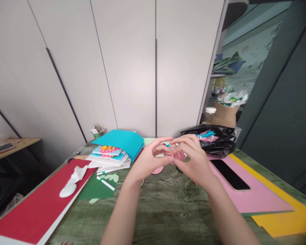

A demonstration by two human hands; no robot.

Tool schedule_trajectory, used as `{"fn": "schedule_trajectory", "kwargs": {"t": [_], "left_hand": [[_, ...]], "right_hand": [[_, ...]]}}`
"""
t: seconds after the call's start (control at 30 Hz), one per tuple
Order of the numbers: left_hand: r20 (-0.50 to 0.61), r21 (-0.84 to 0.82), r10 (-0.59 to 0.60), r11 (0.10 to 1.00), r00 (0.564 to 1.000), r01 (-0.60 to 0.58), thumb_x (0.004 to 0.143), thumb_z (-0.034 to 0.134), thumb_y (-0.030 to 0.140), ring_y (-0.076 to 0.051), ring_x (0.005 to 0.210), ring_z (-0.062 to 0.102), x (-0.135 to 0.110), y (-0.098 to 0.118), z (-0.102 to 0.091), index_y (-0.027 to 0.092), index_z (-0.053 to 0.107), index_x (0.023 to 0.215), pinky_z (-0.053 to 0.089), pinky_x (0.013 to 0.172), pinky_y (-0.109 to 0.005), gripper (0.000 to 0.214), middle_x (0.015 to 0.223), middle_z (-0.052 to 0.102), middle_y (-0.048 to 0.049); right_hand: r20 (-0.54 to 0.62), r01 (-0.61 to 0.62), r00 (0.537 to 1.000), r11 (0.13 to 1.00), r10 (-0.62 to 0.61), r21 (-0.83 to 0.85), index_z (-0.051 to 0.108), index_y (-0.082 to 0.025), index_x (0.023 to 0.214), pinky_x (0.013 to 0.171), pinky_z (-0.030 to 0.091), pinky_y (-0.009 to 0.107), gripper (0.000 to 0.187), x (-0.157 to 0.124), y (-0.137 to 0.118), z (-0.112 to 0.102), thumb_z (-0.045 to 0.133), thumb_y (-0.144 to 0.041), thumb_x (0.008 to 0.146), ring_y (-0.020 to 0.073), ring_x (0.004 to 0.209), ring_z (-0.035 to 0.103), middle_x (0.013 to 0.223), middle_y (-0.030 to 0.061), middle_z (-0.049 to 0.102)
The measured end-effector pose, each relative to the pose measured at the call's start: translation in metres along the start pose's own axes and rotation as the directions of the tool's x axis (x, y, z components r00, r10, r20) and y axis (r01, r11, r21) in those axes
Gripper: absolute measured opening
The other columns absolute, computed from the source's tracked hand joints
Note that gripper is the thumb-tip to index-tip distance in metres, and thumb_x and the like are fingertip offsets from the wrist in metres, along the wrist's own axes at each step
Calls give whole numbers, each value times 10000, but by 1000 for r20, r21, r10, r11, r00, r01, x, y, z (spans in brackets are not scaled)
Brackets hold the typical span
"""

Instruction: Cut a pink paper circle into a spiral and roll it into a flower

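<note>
Both hands are raised over the middle of the table, fingertips close together. Between them is a small pink paper piece [179, 156], partly hidden by the fingers. My right hand [194, 157] pinches it between thumb and fingers. My left hand [151, 157] curves in from the other side, its thumb and fingers closed toward the paper's edge. A pink paper disc [157, 170] lies on the table just below the left fingers. Behind the hands, small colourful bits show in part.
At left, red paper [48, 194] bears a white oval object [68, 190]. Green paper [98, 186] and a white pen [106, 183] lie beside a blue folded sheet [119, 141]. At right, a phone [229, 174] rests on pink paper [260, 199], near a black plastic bag [224, 136].
</note>
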State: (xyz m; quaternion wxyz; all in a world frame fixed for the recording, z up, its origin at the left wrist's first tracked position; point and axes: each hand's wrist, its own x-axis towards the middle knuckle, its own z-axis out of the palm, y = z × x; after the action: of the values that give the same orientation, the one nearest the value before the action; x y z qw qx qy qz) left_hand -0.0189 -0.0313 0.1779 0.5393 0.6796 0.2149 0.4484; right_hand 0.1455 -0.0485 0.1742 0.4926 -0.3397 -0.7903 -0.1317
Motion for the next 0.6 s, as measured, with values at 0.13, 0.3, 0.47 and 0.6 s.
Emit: {"fn": "schedule_trajectory", "kwargs": {"t": [0.13, 0.3, 0.47, 0.6], "left_hand": [[-21, -37, -6, 999, 1000, 6, 662, 720, 151, -121, 797, 593, 2, -1, 0, 192, 528, 1165, 471, 772, -263, 539, 798, 652, -9], [-29, -58, -36, 998, 999, 34, 646, 736, 184, -142, 759, 624, 2, 1, -1, 186, 528, 1167, 499, 713, -276, 562, 776, 656, -15], [-50, 4, -66, 998, 997, 67, 619, 746, 170, -134, 706, 618, 0, 6, -4, 193, 536, 1160, 507, 696, -283, 581, 722, 647, 3], [-49, 104, -50, 993, 998, 55, 618, 747, 182, -129, 695, 609, -1, 6, -7, 201, 561, 1140, 495, 704, -281, 554, 701, 639, 10]], "right_hand": [[9, -11, 1000, 1000, 11, 6, 549, -213, 711, 820, 383, 393, 116, -1, 0, 2, 658, -194, 745, 223, 939, 506, 956, 33, 640], [9, 13, 1000, 1000, -13, 8, 601, -217, 732, 822, 387, 386, 57, -1, -1, 0, 637, -221, 776, 214, 936, 508, 965, 33, 640], [20, 69, 997, 997, -70, 18, 671, -255, 834, 815, 407, 382, 66, 1, -1, -6, 624, -228, 797, 207, 937, 509, 963, 31, 646], [92, 114, 989, 993, -117, 36, 676, -295, 941, 834, 412, 402, 166, 0, 1, -6, 593, -210, 824, 209, 965, 497, 1002, 27, 645]]}}
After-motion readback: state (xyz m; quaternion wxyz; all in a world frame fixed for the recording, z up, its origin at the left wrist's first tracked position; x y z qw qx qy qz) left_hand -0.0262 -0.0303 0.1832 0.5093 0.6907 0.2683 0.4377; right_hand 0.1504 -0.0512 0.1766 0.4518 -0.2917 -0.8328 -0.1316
